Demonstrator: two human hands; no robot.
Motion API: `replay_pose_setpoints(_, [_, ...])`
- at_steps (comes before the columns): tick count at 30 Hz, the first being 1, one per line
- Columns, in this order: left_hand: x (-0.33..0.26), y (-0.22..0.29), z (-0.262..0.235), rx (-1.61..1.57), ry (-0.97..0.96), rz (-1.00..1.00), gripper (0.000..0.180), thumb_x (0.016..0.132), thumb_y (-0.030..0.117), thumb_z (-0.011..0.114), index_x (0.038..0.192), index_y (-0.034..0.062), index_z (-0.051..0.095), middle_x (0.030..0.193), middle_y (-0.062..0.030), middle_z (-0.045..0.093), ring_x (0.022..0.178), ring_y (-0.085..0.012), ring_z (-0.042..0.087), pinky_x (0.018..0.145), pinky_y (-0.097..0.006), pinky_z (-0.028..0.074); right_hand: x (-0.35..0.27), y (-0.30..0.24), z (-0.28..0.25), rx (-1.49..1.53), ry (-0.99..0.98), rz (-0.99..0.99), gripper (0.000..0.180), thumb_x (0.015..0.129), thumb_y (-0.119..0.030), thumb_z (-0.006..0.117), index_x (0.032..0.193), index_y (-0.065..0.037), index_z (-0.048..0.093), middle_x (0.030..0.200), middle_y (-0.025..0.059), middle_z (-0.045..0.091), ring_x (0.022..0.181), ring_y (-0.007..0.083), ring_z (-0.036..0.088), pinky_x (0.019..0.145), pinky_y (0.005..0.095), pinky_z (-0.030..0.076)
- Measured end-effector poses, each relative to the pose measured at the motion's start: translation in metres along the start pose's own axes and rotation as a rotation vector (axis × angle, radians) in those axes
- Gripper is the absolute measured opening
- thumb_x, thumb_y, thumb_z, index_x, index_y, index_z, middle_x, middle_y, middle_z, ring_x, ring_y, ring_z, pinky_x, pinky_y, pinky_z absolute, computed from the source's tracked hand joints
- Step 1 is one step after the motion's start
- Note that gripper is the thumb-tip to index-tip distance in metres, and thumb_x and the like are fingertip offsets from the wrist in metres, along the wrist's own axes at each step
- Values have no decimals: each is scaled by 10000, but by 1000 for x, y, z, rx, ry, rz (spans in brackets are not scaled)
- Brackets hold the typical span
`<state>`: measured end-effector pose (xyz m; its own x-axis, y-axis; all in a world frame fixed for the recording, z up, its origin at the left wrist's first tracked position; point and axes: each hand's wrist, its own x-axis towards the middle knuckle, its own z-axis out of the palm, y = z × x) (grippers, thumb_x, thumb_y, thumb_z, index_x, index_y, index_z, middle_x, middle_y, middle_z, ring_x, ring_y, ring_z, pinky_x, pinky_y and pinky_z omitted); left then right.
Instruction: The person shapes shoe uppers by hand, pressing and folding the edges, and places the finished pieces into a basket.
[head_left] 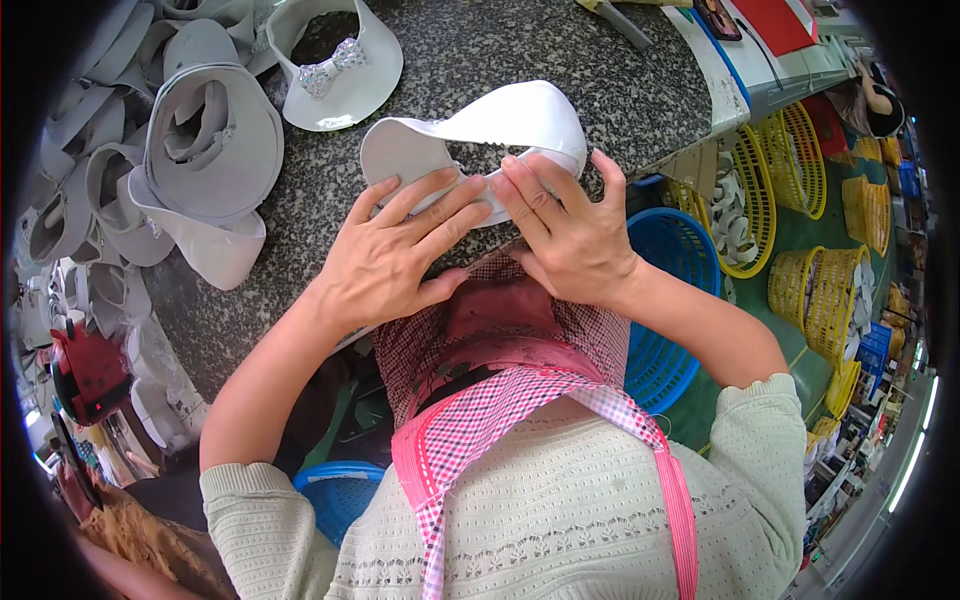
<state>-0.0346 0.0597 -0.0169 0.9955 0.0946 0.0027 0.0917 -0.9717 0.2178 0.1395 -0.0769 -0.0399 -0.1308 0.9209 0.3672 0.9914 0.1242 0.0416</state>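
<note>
A white shoe upper (530, 112) with an open middle lies on the speckled stone tabletop (490, 45) near its front edge. My left hand (385, 255) rests on the near left part of this upper, its fingers spread and its thumb out to the right. On the near right part press the fingertips of my right hand (575, 235), with the little finger lifted apart. Both thumbs lie off the upper at the table edge. Beneath my fingers, the near band of the upper is partly hidden. Another white upper with a glittering bow (335, 70) lies farther back, left of centre.
Stacked white uppers (215, 140) crowd the table's left side. A hammer-like tool (620, 25) lies at the back right. Right of my body stand a blue basket (675, 290) and yellow baskets (810, 290) with white pieces. Another person's arm (120, 570) shows at lower left.
</note>
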Motion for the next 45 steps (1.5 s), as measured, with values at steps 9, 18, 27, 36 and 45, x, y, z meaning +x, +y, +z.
replay_pose_setpoints(9, [-4, 17, 2, 103, 79, -56, 689, 707, 400, 625, 1304, 163, 377, 1340, 28, 379, 1243, -181, 313, 987, -434, 261, -4, 9, -10, -55, 14, -54, 385, 754, -175, 475, 1101, -22, 538, 1161, 99, 505, 1096, 202, 461, 906, 535, 230])
replay_pose_setpoints(18, [4, 32, 9, 91, 140, -78, 705, 681, 506, 606, 1237, 101, 451, 1220, -77, 446, 1141, -244, 406, 941, -451, 308, -9, 25, -17, -4, 16, -91, 300, 756, -150, 477, 997, -10, 589, 1024, 82, 597, 949, 161, 562, 956, 564, 180])
replay_pose_setpoints(27, [-4, 22, 11, 115, 192, -30, 639, 681, 413, 632, 1194, 60, 488, 1190, -79, 481, 1107, -244, 451, 923, -413, 351, -5, 37, -17, 12, 58, -177, 281, 726, -166, 526, 951, -20, 611, 967, 62, 622, 899, 136, 576, 954, 546, 199])
replay_pose_setpoints(36, [-15, 23, 12, 38, 290, -98, 479, 705, 308, 639, 1098, 48, 555, 1156, -50, 520, 1064, -209, 472, 897, -382, 374, 18, 19, -16, 68, 37, -128, 501, 578, -418, 704, 1017, -203, 597, 1046, 6, 550, 918, 158, 518, 911, 553, 217])
replay_pose_setpoints(45, [-19, 20, 5, 16, 284, -99, 412, 728, 195, 621, 1114, 68, 553, 1163, -41, 531, 1067, -219, 485, 889, -361, 375, 1, 37, -12, -29, 40, -212, 496, 568, -369, 708, 1007, -168, 592, 1191, -4, 493, 1158, 165, 418, 977, 563, 166])
